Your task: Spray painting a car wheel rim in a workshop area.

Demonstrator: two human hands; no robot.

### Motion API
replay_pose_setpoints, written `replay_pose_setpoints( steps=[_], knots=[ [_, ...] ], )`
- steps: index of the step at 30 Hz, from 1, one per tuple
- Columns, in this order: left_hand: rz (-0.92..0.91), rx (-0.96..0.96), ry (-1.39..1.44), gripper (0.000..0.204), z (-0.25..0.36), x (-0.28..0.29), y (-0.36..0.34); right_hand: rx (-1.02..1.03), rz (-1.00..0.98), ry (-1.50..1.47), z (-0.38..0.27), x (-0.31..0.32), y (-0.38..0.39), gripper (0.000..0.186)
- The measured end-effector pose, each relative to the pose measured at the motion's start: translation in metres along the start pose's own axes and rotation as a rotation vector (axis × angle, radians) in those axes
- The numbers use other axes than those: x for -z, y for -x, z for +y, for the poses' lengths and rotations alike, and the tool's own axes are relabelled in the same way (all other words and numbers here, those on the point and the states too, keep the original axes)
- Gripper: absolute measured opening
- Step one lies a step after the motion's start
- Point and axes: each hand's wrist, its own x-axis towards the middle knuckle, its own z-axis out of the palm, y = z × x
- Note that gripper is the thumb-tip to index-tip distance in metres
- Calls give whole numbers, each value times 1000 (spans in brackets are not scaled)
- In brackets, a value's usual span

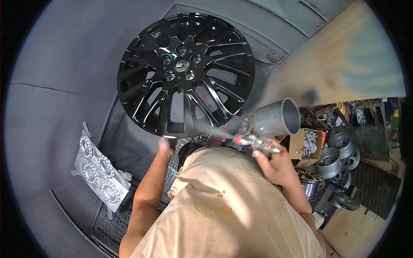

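Observation:
A glossy black multi-spoke car wheel rim [178,82] is held up in front of me, its face toward me. My right hand [277,165] is closed around a metal spray gun [257,142] with red parts and a large grey cup [267,120]. The gun's nozzle points left at the rim's lower right edge, and a faint mist shows between them. My left hand [166,148] is at the rim's bottom edge. Its fingers are blurred and partly hidden there, so their grip cannot be made out.
On the left stands a pale sheet [98,172] bearing several round, ring-shaped pieces. At the right are a cardboard box [300,148] with crumpled material and several silver wheel rims [329,162]. A paint-stained tan panel [331,60] rises at the upper right; grey walls [56,116] stand left.

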Motion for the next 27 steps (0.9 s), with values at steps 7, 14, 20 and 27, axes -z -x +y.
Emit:
replay_pose_setpoints(
  steps=[7, 14, 20, 27],
  knots=[
    [84, 122, -29, 25, -13, -45, 35, -68, 186, 101, -5, -2, -15, 27],
    [-65, 247, -289, 20, -25, -42, 45, -71, 424, 264, 2, 15, -32, 19],
    [-59, 315, -254, 16, -29, -46, 43, 123, 114, 76, -7, -13, -17, 26],
    [38, 148, -140, 21, -14, -10, 5, 51, 212, 99, 3, -3, -23, 27]
  ],
)
